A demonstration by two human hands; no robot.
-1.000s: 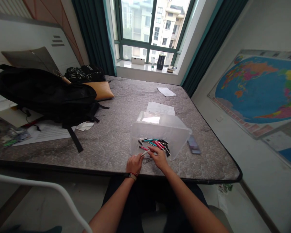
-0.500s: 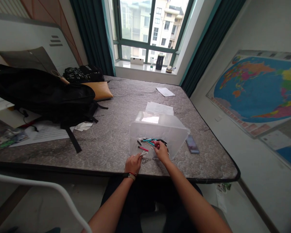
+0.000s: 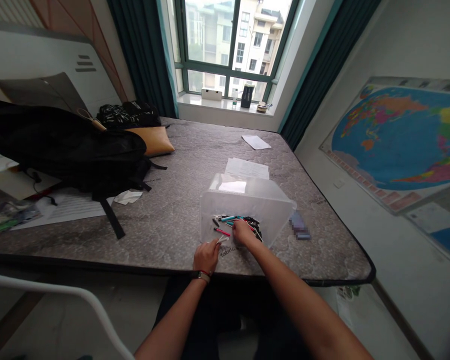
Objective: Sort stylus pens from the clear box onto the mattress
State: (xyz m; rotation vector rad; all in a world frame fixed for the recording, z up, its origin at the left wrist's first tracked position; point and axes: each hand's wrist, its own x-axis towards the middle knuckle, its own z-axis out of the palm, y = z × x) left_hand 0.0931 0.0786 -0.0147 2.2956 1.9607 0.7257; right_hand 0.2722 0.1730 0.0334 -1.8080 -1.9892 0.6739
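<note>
A clear plastic box (image 3: 264,192) lies on its side on the mattress, its open side toward me. Several pens and dark slim items (image 3: 253,221) are heaped inside it. A pink-red pen (image 3: 222,232) lies apart at the left of the heap. My left hand (image 3: 206,255) is closed at the box's front left, with thin white strips (image 3: 222,240) sticking out of its fingers; their kind is unclear. Inside the opening, my right hand (image 3: 243,233) is at the heap's near side, fingers curled together. What they pinch, if anything, is hidden.
Papers (image 3: 246,168) lie behind the box, and a blurred phone-like object (image 3: 299,225) is at its right. A black backpack (image 3: 67,145) and a tan pouch (image 3: 155,139) occupy the mattress's left. A white curved bar (image 3: 71,290) crosses the lower left.
My right hand has shifted slightly left and toward me inside the box, uncovering more dark items on the right of the heap. My left hand stays about where it was, still holding the white strips.
</note>
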